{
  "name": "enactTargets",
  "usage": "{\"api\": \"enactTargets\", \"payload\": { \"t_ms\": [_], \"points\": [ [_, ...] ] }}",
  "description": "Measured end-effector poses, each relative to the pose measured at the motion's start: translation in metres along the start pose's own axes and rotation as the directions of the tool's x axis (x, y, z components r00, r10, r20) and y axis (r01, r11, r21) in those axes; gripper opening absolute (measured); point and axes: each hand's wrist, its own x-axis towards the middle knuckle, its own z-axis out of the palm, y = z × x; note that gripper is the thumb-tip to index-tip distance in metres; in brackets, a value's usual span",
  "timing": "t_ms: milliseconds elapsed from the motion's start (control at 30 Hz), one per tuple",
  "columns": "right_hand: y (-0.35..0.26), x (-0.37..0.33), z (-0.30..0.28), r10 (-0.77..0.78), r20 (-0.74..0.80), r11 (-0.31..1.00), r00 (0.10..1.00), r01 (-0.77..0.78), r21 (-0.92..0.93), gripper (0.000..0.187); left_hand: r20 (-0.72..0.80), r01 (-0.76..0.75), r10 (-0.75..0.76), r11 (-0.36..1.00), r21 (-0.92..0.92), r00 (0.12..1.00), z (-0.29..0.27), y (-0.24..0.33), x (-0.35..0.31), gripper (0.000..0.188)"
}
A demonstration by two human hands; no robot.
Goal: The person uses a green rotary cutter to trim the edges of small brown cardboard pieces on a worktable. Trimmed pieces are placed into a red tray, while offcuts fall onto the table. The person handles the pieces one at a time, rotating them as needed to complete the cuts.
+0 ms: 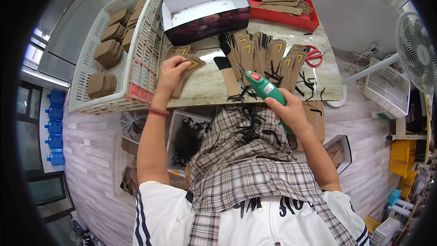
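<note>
My left hand [172,74] pinches a flat brown piece with a yellow angular mark [196,62] over the table's left part. More such pieces [182,50] lie beside and below that hand. In my right hand [291,111] is a pair of green electric scissors [265,89] with a red button, held at the table's front edge. Their narrow tip points up and left, towards a brown strip with a black end [231,75]. Behind the tool spreads a row of brown pieces with yellow marks [261,50]. Black trimmings [274,74] lie around the tool and on my checked apron [227,155].
A white crate with stacked brown pieces [129,75] stands left. An open dark box [205,27] and a red tray [284,13] of pieces sit at the back. Red-handled scissors [314,57] lie right. A fan [414,50] stands beyond; a bin [175,125] holds black scraps below.
</note>
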Motion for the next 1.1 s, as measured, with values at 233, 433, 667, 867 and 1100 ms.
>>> {"api": "enactTargets", "payload": {
  "t_ms": [233,433,667,867,1100],
  "points": [
    [0.009,-0.012,-0.006,0.013,-0.064,0.998,0.998,-0.008,0.068,0.035,-0.133,-0.220,0.549,0.529,0.820,0.825,0.064,0.009,-0.006,0.022],
    [0.012,-0.019,-0.008,0.009,-0.065,0.997,0.998,-0.004,0.076,0.035,-0.076,-0.129,0.285,0.637,0.760,0.955,0.153,-0.028,0.001,0.038],
    [0.018,-0.024,-0.007,0.026,-0.093,0.995,0.995,-0.016,0.102,0.035,-0.067,-0.029,0.156,0.544,0.838,0.985,0.140,-0.013,-0.022,0.035],
    [0.017,-0.026,0.000,0.025,-0.070,0.994,0.997,-0.018,0.110,0.037,-0.116,-0.067,0.280,0.569,0.820,0.953,0.134,-0.028,-0.024,0.027],
    [0.009,-0.026,0.002,0.008,-0.105,0.996,0.994,0.001,0.089,0.037,-0.380,-0.188,0.087,0.953,-0.237,0.921,0.137,0.015,-0.036,0.015]
  ]
}}
